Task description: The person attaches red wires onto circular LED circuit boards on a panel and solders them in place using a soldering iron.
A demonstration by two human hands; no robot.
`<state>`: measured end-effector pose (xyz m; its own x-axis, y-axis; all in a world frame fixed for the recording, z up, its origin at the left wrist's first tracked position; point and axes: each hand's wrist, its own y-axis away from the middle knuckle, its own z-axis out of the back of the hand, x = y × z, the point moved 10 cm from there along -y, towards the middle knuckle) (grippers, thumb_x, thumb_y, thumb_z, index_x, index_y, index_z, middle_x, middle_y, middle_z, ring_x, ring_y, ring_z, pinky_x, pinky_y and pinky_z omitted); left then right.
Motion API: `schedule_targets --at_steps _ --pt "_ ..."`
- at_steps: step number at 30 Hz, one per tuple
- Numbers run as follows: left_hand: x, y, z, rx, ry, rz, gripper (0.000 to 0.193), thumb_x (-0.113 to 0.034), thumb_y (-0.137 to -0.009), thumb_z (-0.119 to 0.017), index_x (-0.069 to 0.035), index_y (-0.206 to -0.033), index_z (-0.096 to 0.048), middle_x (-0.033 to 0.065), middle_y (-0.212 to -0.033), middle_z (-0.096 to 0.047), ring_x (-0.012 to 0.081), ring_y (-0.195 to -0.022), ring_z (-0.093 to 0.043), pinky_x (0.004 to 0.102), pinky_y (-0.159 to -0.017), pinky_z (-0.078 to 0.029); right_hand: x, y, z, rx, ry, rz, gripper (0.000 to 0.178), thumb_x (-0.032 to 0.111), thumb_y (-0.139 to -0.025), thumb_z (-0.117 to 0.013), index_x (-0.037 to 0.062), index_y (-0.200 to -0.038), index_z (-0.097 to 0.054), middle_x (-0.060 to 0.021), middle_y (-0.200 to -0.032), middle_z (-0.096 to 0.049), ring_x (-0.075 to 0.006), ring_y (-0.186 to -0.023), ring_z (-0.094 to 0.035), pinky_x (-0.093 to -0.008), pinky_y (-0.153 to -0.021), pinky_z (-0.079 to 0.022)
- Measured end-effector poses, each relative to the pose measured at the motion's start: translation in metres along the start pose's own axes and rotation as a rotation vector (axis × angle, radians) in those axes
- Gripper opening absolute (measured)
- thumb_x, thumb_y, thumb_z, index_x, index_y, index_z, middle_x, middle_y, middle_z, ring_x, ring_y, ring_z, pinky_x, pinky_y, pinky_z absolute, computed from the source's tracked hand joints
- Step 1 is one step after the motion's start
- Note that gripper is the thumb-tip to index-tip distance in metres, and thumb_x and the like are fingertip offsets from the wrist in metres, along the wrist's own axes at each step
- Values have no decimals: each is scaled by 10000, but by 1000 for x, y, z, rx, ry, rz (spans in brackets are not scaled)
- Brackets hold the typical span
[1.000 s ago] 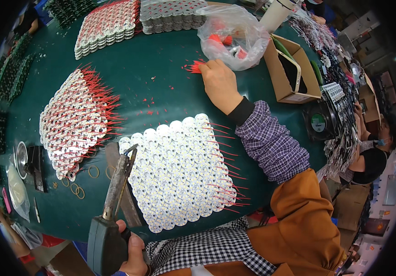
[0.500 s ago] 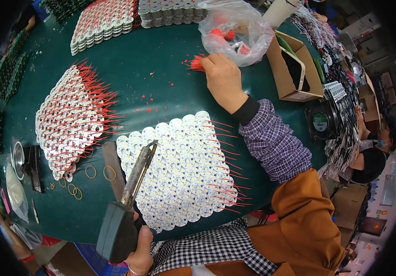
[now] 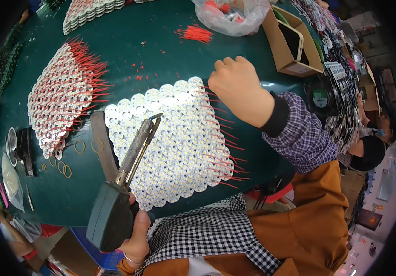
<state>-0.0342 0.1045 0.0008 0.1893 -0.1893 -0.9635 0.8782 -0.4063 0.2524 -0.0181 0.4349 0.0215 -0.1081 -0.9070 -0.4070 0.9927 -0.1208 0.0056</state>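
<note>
My left hand [image 3: 137,239] is wrapped round a gun-shaped soldering iron [image 3: 110,215], dark green with a long metal barrel. Its bent tip hovers over a sheet of round white LED boards [image 3: 172,147]. Red wires [image 3: 228,134] stick out along the sheet's right side. By the sheet's upper right corner my right hand [image 3: 235,83] is closed, knuckles up; its fingertips are hidden, so I cannot make out what they hold. A loose heap of short red wires [image 3: 197,33] lies beyond this hand.
At left stands a fanned stack of wired boards [image 3: 60,101], with rubber bands [image 3: 79,146] close by. A dark bar [image 3: 103,142] lies along the sheet's left edge. Far right are a plastic bag [image 3: 235,20], a cardboard box [image 3: 294,64] holding a phone, and a black fan [image 3: 320,96].
My right hand has left the red wire heap and come nearer, to the sheet's upper right corner. The left hand still holds the soldering iron over the sheet. The whole view has shifted.
</note>
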Motion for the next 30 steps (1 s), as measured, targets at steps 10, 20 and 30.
schedule_targets --at_steps 10,20,30 --pt "13 14 -7 50 -111 97 431 55 -830 -621 59 -1252 -534 210 -1066 -644 125 -572 -544 247 -482 -419 15 79 40 -431 -575 -117 108 54 -757 -655 84 -859 -674 -45 -833 -609 -224 -800 -608 -348 -661 -442" --pt "30 26 -35 305 -235 77 422 31 -875 -689 22 -1284 -587 111 -1122 -672 106 -687 -603 249 -598 -499 58 120 37 -470 -844 -161 241 23 -723 -716 35 -963 -711 -49 -873 -667 -208 -740 -633 -322 -606 -477" --pt "25 22 -45 385 -358 -135 336 -6 -880 -724 6 -1209 -659 79 -1064 -692 107 -794 -633 258 -687 -523 62 118 37 -400 -779 -134 247 56 -733 -725 23 -976 -697 -61 -867 -636 -215 -759 -622 -326 -632 -486"
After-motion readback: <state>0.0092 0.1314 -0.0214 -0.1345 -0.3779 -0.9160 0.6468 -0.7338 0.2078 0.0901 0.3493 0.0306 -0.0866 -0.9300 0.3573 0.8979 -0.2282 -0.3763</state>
